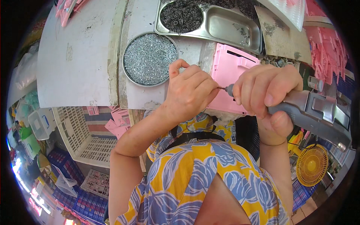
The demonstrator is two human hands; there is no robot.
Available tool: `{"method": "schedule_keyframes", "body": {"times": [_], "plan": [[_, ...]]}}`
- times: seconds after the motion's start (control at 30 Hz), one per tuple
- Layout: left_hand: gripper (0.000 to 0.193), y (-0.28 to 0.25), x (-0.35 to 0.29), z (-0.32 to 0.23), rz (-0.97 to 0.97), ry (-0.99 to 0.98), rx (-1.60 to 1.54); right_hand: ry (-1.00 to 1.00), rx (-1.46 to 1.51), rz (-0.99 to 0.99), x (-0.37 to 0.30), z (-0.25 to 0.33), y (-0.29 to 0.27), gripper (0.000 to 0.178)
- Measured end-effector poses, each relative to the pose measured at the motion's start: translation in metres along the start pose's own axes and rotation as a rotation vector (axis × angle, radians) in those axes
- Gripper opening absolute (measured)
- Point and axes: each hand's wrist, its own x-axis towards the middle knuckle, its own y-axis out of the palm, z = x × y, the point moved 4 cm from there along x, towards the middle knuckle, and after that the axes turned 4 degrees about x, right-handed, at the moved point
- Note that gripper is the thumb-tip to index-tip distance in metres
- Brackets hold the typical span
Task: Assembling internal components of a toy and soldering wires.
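Note:
My right hand is wrapped round a grey power screwdriver, held level with its thin bit pointing left. My left hand is closed in front of me, its fingertips meeting the tip of the bit; whatever they pinch there is hidden. Beneath and behind both hands lies a pink plastic panel with slots, at the table's near edge. Just beyond my left hand stands a round metal dish full of small silvery screws or pins.
At the back, a steel tray has dark coiled springs in one compartment. Pink parts pile up at the far right. A cream plastic crate with pink pieces sits below left; a yellow fan stands lower right.

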Motion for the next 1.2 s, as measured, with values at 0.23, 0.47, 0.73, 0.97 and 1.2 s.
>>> {"method": "schedule_keyframes", "body": {"times": [0.23,0.47,0.73,0.97,1.2], "plan": [[0.068,-0.049,0.001,0.011,0.149,-0.16,-0.182,0.076,0.21,0.003,-0.042,-0.023,0.004,0.029],[0.054,-0.035,0.002,0.022,0.046,-0.134,-0.134,-0.063,0.088,0.094,-0.047,-0.037,0.015,0.022],[0.02,0.066,0.081,-0.003,0.199,0.113,-0.004,0.038,0.085,-0.045,-0.041,-0.022,0.021,0.025],[0.016,0.055,0.09,-0.044,0.141,0.249,0.066,-0.011,1.117,0.869,-0.06,0.101,-0.091,0.015],[0.024,-0.216,-0.073,0.052,-0.083,-0.783,-0.108,0.321,0.786,1.039,-0.041,0.102,-0.109,0.023]]}}
